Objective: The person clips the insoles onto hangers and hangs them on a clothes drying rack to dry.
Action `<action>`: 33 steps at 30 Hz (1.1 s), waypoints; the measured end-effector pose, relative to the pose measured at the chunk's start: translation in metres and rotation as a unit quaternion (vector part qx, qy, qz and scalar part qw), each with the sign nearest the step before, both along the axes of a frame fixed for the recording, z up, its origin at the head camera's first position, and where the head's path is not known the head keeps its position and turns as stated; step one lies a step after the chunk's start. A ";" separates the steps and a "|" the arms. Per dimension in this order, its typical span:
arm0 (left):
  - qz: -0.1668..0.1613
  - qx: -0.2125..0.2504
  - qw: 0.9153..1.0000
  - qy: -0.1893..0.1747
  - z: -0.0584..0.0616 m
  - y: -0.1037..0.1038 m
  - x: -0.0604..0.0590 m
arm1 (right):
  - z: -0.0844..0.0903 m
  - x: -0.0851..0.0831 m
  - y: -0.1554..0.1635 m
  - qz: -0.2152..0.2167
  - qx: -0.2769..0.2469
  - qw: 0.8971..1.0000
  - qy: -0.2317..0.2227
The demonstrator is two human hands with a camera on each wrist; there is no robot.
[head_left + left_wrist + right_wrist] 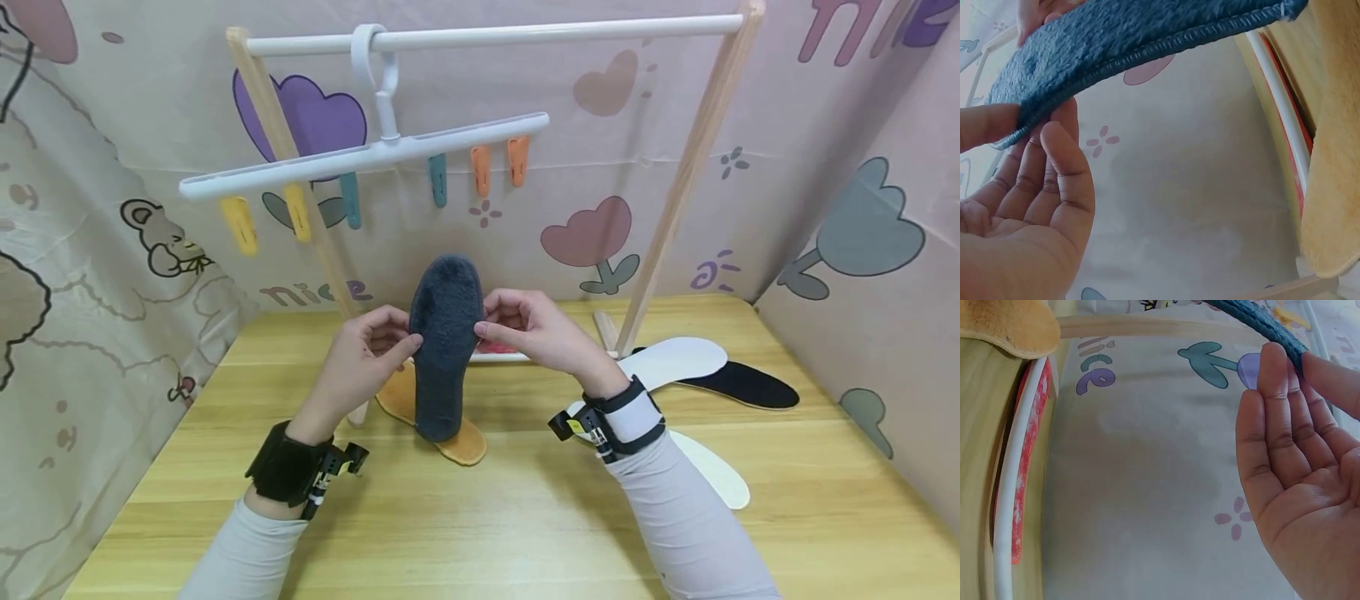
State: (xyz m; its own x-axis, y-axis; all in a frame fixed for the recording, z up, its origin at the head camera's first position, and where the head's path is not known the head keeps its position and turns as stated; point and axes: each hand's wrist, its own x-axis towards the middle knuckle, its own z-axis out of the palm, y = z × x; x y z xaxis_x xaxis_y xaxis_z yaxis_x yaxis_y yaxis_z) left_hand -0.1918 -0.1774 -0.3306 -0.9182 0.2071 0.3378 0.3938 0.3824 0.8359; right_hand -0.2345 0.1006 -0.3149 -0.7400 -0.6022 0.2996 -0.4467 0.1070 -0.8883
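A dark grey fuzzy insole (447, 350) is held upright above the table, its stitched edge showing in the left wrist view. My left hand (360, 362) pinches its left edge between thumb and fingers. On the opposite edge, my right hand (543, 333) pinches it the same way. Behind and below lies a tan fuzzy insole (465, 443) on the table, partly covered by the grey one. Above hangs a white hanger (367, 157), tilted up to the right, with yellow clips (239, 225), teal clips (438, 180) and orange clips (481, 171).
A wooden rack with a white top bar (562, 32) carries the hanger. White insoles (678, 360) and a black insole (746, 385) lie at the right, partly behind my right forearm. Something red (1030, 456) lies by the rack's lower white bar (1007, 487).
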 end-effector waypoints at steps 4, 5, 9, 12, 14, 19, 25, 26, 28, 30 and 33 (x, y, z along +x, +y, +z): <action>-0.008 -0.008 1.000 0.017 0.005 -0.001 0.000 | -0.006 0.002 -0.003 -0.002 -0.011 1.000 -0.006; -0.010 -0.008 1.000 0.022 0.006 -0.002 0.000 | -0.007 0.003 -0.004 -0.001 -0.012 1.000 -0.008; -0.010 -0.009 0.999 0.031 0.013 -0.007 0.001 | -0.011 0.006 -0.009 0.000 -0.006 1.000 -0.002; -0.015 -0.020 0.999 0.036 0.018 -0.012 0.001 | -0.013 0.006 -0.013 -0.001 -0.004 1.000 0.006; -0.021 -0.031 0.999 0.035 0.021 -0.017 0.002 | -0.013 0.006 -0.016 -0.001 -0.003 1.000 0.009; -0.023 -0.060 0.998 0.013 0.030 -0.031 0.005 | -0.013 0.005 -0.028 0.006 -0.004 1.000 0.015; -0.018 -0.077 0.997 -0.014 0.040 -0.057 0.013 | -0.008 0.001 -0.050 0.026 0.014 0.999 0.029; -0.015 -0.083 0.996 -0.015 0.042 -0.062 0.014 | -0.007 0.000 -0.055 0.030 0.019 0.999 0.032; -0.011 -0.092 0.996 -0.018 0.044 -0.071 0.016 | -0.005 -0.001 -0.063 0.038 0.029 0.998 0.037; -0.003 -0.105 0.994 -0.021 0.047 -0.080 0.018 | -0.002 -0.002 -0.072 0.044 0.029 0.998 0.039; 0.012 -0.115 0.993 -0.026 0.048 -0.097 0.022 | 0.004 -0.004 -0.088 0.058 0.024 0.997 0.043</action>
State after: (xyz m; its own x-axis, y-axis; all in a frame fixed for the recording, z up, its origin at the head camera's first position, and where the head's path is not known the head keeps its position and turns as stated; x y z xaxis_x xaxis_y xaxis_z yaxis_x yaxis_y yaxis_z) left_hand -0.1702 -0.2745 -0.2824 -0.9387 0.2510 0.2361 0.3408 0.5749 0.7438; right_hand -0.2380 0.0126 -0.3113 -0.6373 -0.6974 0.3278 -0.5328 0.0915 -0.8413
